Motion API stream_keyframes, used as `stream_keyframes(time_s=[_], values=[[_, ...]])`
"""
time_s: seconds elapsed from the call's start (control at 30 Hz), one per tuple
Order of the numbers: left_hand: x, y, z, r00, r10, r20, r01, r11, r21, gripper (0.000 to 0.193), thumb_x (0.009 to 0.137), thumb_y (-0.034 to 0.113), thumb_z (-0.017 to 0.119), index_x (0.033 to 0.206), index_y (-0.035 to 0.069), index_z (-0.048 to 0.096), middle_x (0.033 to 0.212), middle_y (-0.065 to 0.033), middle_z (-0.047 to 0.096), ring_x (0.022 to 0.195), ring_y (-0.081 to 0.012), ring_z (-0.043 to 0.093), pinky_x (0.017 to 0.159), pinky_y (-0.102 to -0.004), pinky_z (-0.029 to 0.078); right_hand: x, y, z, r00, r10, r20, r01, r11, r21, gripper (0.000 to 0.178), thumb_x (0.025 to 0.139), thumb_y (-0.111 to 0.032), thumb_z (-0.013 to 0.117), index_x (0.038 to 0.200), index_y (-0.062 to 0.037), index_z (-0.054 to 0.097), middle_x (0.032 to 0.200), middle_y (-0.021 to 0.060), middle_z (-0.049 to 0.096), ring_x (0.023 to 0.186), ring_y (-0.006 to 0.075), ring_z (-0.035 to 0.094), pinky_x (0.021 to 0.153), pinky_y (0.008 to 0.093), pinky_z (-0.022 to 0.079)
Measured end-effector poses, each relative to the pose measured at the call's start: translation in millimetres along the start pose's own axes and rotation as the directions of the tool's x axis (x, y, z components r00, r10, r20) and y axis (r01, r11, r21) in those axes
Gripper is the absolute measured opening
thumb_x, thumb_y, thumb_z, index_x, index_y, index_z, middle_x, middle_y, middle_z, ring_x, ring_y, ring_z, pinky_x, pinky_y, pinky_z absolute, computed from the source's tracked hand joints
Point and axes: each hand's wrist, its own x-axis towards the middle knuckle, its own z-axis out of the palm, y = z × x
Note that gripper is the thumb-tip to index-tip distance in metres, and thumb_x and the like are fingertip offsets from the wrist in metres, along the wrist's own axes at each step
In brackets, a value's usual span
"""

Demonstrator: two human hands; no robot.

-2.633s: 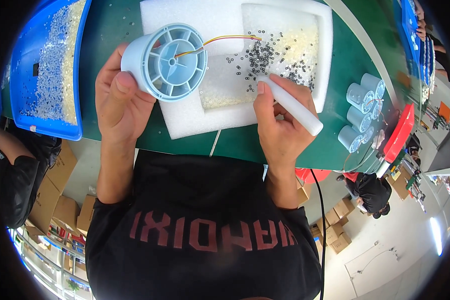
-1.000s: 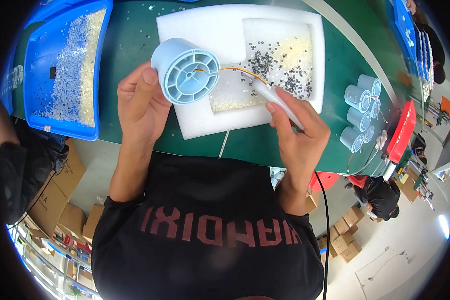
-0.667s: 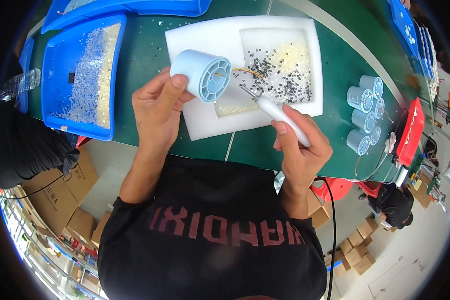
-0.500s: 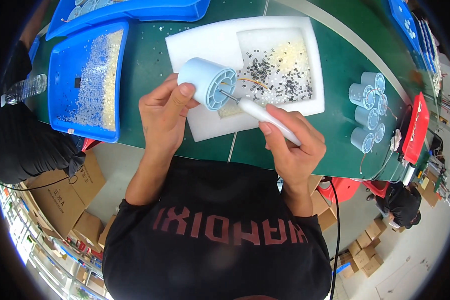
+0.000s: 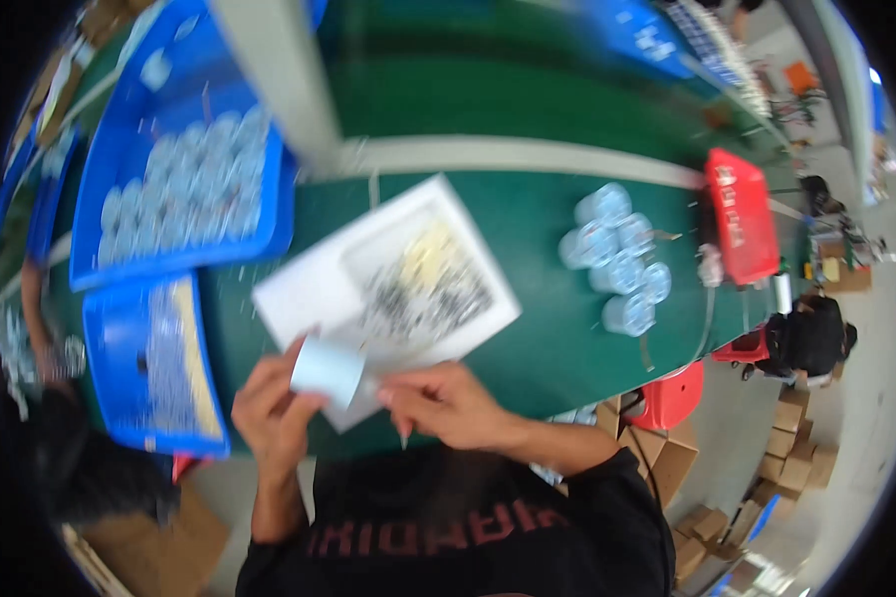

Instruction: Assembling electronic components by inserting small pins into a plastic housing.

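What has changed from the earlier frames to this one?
The view has swung, so the white foam tray sits tilted and a blue bin of spools has come into sight. The left hand has turned the pale blue spool side-on, its open face gone from view. The right hand has moved beside it; its pen-like tool is barely visible. Both hands keep their hold.

Bench: we see a long green worktable (image 5: 528,109) running across the view, blurred by motion.
Rail: a pale grey bar (image 5: 279,80) crosses above the table at upper left.
Floor: light grey floor (image 5: 866,398) shows at the right.
Boxes: brown cardboard boxes (image 5: 791,468) lie stacked on the floor at lower right, and more (image 5: 159,542) at lower left.
Seating: we make out a red stool (image 5: 672,393) just under the table's edge.
Light: bright and even.
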Motion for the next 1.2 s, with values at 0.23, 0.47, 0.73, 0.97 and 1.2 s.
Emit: stream_keyframes(time_s=[0.23, 0.47, 0.73, 0.97, 1.2], values=[[0, 11, -6, 0.995, 0.093, -0.021, -0.095, 0.981, -0.166, 0.020, 0.072, -0.001, 0.071, 0.090, -0.009, 0.067, 0.091, -0.0126, 0.061, 0.110, -0.0401, 0.057, 0.095, -0.0427, 0.042, 18, 10, 19, 0.850, -0.509, -0.134, 0.457, 0.840, -0.292, 0.030, 0.093, -0.028, 0.058, 0.100, 0.0008, 0.065, 0.061, -0.0027, 0.052, 0.045, 0.0038, 0.041, 0.037, 0.0198, 0.027], [11, 3, -7, 0.984, 0.174, -0.030, -0.177, 0.965, -0.195, 0.028, 0.072, 0.004, 0.072, 0.098, -0.007, 0.066, 0.104, -0.0147, 0.058, 0.118, -0.0393, 0.050, 0.098, -0.0430, 0.040, 23, -11, 9, 0.981, -0.196, 0.015, 0.196, 0.980, -0.043, 0.026, 0.089, -0.024, 0.063, 0.102, -0.0012, 0.062, 0.065, 0.0011, 0.053, 0.054, 0.0072, 0.052, 0.048, 0.0219, 0.041], [28, 11, 2, 0.965, 0.116, -0.235, -0.211, 0.878, -0.430, 0.070, 0.073, 0.017, 0.072, 0.131, -0.008, 0.041, 0.142, -0.0249, 0.034, 0.129, -0.0354, 0.039, 0.105, -0.0471, 0.036, 15, -3, 8, 0.554, -0.820, -0.143, 0.529, 0.479, -0.701, 0.034, 0.081, -0.012, 0.065, 0.115, -0.0095, 0.059, 0.073, 0.0056, 0.054, 0.060, 0.0209, 0.058, 0.051, 0.0295, 0.048], [25, 12, 17, 0.849, 0.523, -0.073, -0.487, 0.830, 0.272, 0.062, 0.062, -0.006, 0.064, 0.121, -0.001, 0.047, 0.128, -0.0228, 0.048, 0.119, -0.0348, 0.049, 0.101, -0.0456, 0.038, 21, -21, 17, 0.659, -0.744, 0.109, 0.319, 0.144, -0.937, 0.076, 0.068, -0.012, 0.063, 0.140, -0.0120, 0.039, 0.071, 0.0056, 0.058, 0.061, 0.0210, 0.062, 0.052, 0.0328, 0.050], [25, 10, 13, 0.792, 0.609, 0.038, -0.558, 0.698, 0.449, 0.062, 0.061, -0.007, 0.063, 0.120, 0.003, 0.048, 0.120, -0.0198, 0.056, 0.111, -0.0396, 0.053, 0.099, -0.0485, 0.040, 23, -16, 12, 0.605, -0.791, 0.092, 0.632, 0.408, -0.659, 0.068, 0.071, -0.006, 0.061, 0.137, -0.0098, 0.043, 0.077, 0.0112, 0.064, 0.064, 0.0278, 0.064, 0.055, 0.0353, 0.051]])
